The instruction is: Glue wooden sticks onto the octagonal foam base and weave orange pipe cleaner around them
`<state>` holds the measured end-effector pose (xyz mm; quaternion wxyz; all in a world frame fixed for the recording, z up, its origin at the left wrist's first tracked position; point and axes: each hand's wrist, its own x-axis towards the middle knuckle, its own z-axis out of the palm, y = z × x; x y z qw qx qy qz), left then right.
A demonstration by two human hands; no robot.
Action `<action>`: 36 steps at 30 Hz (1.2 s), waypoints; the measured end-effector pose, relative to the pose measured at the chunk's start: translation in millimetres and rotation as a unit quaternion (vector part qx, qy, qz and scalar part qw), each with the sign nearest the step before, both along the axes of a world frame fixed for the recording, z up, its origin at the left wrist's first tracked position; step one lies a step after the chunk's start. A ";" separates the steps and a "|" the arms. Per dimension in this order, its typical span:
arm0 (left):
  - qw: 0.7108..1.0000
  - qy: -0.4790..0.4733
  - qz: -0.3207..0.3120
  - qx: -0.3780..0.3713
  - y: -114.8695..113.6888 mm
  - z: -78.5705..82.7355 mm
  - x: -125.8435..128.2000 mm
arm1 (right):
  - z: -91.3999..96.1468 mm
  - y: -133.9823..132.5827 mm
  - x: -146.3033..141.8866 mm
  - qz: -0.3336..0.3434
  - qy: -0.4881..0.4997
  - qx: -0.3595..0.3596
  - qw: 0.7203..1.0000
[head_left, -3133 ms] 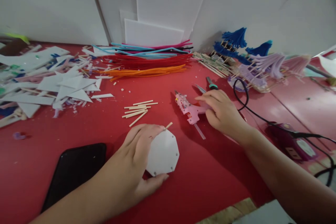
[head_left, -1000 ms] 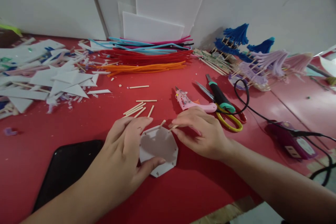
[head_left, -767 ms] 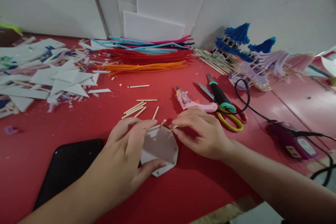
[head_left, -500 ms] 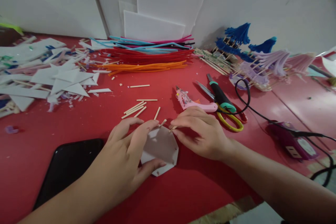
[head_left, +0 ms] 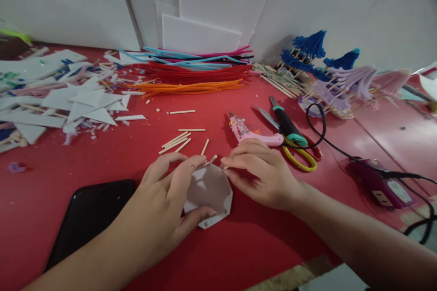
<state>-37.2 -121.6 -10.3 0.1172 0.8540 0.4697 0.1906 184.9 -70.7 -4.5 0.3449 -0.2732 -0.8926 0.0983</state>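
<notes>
A white many-sided foam-board piece point(head_left: 209, 193) with small holes near its rim sits between my hands. My left hand point(head_left: 170, 193) grips it, fingers at the far left edge and thumb on the near part. One short wooden stick point(head_left: 213, 159) stands up at the far rim beside my left fingertips. My right hand point(head_left: 261, 170) is pinched on another short stick point(head_left: 225, 168) at the rim's far right; the fingers hide most of it. Just beyond lie several loose cut sticks point(head_left: 175, 141).
A pink glue gun point(head_left: 252, 135), yellow-and-red-handled scissors point(head_left: 300, 157) and a black-handled tool point(head_left: 285, 120) lie right of centre. A black phone point(head_left: 92, 218) is at left. Foam scraps point(head_left: 85, 104), coloured pipe cleaners point(head_left: 194, 70) and small umbrellas point(head_left: 355, 77) line the back. A cord leads to a purple box point(head_left: 384, 186).
Less of the stick in my right fingers shows now. The hands and the white piece stay nearly in the same place.
</notes>
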 end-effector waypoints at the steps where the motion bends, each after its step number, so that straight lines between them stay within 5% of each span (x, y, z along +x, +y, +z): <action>1: 1.000 0.001 0.001 0.002 0.1 -0.2 0.0 | -0.2 0.2 0.0 -0.001 0.001 -0.001 1.000; 36: 0.999 0.000 -0.031 0.014 0.2 3.2 2.9 | 0.4 1.1 -1.7 0.002 -0.012 -0.002 1.000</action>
